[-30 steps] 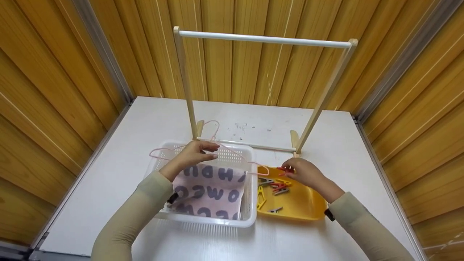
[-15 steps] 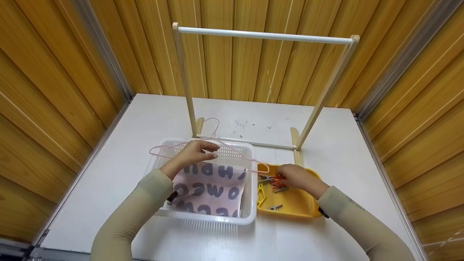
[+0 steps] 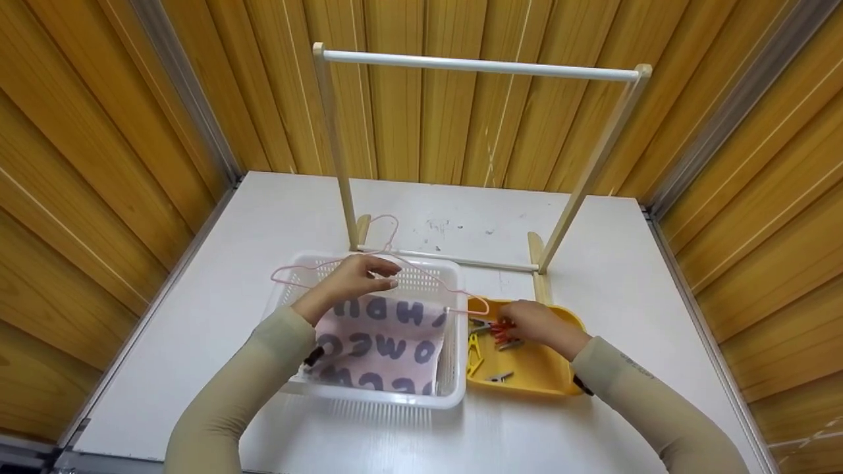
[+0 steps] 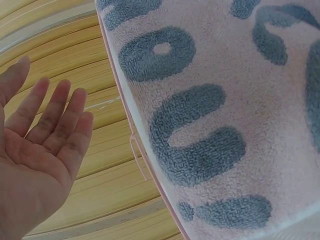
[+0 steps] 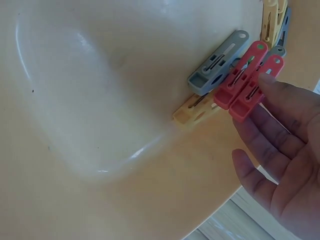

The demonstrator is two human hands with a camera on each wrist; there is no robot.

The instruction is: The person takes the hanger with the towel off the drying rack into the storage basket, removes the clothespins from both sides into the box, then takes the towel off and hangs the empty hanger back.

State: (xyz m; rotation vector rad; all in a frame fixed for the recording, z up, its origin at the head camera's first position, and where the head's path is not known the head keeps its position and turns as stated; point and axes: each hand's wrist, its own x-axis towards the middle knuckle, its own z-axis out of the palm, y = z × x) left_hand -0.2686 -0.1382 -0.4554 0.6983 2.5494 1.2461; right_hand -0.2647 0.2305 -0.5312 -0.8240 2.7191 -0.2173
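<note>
My left hand hovers over a pink wire hanger, its fingers relaxed and holding nothing. A pink towel with dark grey letters lies along the hanger's lower bar, above a white slotted basket. The left wrist view shows the palm apart from the towel edge. My right hand reaches into a yellow tray of clothespins. Its thumb and fingers pinch a red clothespin, side by side with another red clothespin. Grey and yellow clothespins lie around them.
Behind the basket and tray stands a wooden drying rack with a white top bar. A yellow clothespin and a grey clothespin lie near the tray's left side. Wood-patterned walls enclose the white table.
My right hand has moved down and left from above the tray's back rim, taking the red clothespin in among the others. The left hand, hanger and towel have hardly moved.
</note>
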